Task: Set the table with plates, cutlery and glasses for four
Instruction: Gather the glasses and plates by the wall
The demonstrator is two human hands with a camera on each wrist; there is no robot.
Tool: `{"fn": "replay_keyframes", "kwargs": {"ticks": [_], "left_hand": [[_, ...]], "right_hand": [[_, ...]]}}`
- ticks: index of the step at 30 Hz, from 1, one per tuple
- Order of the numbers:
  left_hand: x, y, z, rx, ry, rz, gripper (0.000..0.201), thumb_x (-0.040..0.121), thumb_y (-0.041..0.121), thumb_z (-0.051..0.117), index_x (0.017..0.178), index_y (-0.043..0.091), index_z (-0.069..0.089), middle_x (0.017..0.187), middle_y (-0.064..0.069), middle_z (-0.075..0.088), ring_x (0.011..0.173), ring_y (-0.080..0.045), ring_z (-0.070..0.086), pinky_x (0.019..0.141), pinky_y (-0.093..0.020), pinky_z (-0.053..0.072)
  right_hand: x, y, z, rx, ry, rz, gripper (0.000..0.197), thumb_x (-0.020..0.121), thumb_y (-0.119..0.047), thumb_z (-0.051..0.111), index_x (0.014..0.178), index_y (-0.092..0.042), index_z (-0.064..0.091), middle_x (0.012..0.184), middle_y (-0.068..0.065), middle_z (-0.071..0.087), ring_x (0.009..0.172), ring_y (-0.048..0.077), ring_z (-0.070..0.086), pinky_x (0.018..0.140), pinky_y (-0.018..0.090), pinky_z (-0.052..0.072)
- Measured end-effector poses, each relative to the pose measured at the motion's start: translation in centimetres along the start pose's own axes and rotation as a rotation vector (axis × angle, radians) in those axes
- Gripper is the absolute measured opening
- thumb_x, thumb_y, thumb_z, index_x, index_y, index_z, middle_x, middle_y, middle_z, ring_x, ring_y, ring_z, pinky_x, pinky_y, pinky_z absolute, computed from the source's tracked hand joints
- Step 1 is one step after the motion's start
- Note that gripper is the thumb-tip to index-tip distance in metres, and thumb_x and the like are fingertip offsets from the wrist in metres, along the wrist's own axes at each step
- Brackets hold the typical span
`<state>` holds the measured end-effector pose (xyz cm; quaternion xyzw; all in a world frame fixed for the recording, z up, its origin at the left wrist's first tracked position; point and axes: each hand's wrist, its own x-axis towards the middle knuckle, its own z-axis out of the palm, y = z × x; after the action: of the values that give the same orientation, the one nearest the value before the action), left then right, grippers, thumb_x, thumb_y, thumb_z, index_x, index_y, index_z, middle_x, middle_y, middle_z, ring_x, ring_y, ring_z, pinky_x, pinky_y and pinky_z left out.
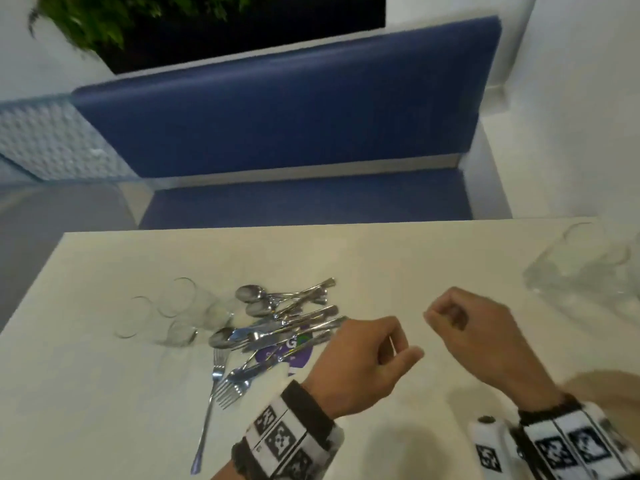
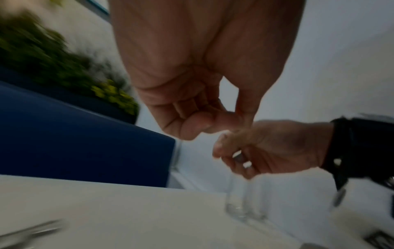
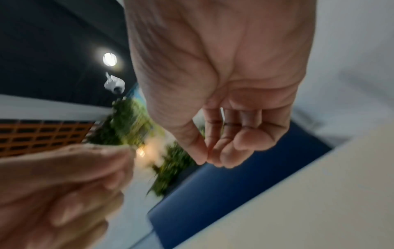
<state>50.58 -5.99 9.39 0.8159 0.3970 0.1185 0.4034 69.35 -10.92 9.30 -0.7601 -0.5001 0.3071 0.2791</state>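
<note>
Plainly, neither hand holds anything: the left hand point(image 1: 360, 362) hangs over the white tabletop point(image 1: 104, 393) with its fingers curled loosely inward and the thumb near the forefinger, and the right hand point(image 1: 474, 327) just beside it is curled the same way, palm empty in its own wrist view. A gap of bare table lies between the two.

Just to the left of the left hand sits the jumbled heap of steel spoons, knives and forks point(image 1: 277, 323), crossing one another over a purple sticker point(image 1: 291, 351), with one long fork point(image 1: 209, 403) trailing toward the near edge. Beyond the heap, further left, a cluster of clear drinking glasses point(image 1: 173, 310) is blurred. Well off past the right hand more clear glassware point(image 1: 588, 268) stands near the far right corner, too smeared to count.

No plates show anywhere. I judge the setting hardly begun: nothing is laid at a place, so sorting cutlery, spreading glasses and fetching plates all remain.
</note>
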Motion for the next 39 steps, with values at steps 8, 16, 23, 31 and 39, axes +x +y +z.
{"fn": "replay_keyframes", "kwargs": {"ticks": [8,16,23,31,39], "left_hand": [[-15.5,-12.0,-16.8,0.086,0.397,-0.255,0.029,0.086,0.046,0.070,0.068,0.025,0.061,0.053,0.002,0.055,0.048,-0.007,0.045,0.049,-0.013,0.034],[-16.4,-22.7,-26.3,0.257,0.496,-0.340,0.019,0.084,0.036,0.075,0.077,0.026,0.060,0.066,0.008,0.061,0.064,-0.008,0.060,0.060,-0.023,0.046],[-13.3,-27.1,-27.0,0.287,0.263,-0.412,0.067,0.074,0.054,0.079,0.127,0.026,0.050,0.127,0.000,0.053,0.104,-0.021,0.060,0.093,-0.041,0.051],[-10.3,-33.1,-24.1,0.223,0.118,-0.479,0.093,0.035,0.077,0.081,0.112,0.042,0.043,0.111,-0.003,0.059,0.098,-0.032,0.063,0.084,-0.052,0.054],[-2.2,-45.6,-21.9,0.404,0.217,-0.203,0.090,0.037,0.082,0.079,0.107,0.031,0.051,0.102,-0.020,0.057,0.097,-0.040,0.063,0.077,-0.044,0.053]], "right_hand": [[4.1,-15.6,18.5,-0.046,-0.358,-0.315,0.022,0.088,-0.035,0.065,0.107,-0.029,0.057,0.105,-0.010,0.059,0.089,0.008,0.056,0.082,0.033,0.052],[7.7,-23.4,27.9,-0.290,-0.430,-0.258,0.094,0.072,-0.052,0.078,0.146,-0.038,0.021,0.147,-0.010,0.029,0.118,0.023,0.054,0.093,0.044,0.050],[7.4,-23.4,30.6,-0.210,-0.361,-0.181,0.079,0.070,-0.048,0.079,0.132,-0.039,0.031,0.137,-0.011,0.048,0.120,0.021,0.053,0.102,0.047,0.044],[4.0,-23.4,22.9,0.109,-0.029,-0.154,0.079,0.068,-0.046,0.085,0.132,-0.034,0.039,0.126,-0.012,0.054,0.112,0.005,0.053,0.091,0.027,0.049],[-2.6,-11.5,8.5,0.152,0.320,0.104,0.075,0.062,-0.047,0.087,0.122,-0.035,0.046,0.117,-0.015,0.063,0.109,0.003,0.059,0.087,0.027,0.051]]}}
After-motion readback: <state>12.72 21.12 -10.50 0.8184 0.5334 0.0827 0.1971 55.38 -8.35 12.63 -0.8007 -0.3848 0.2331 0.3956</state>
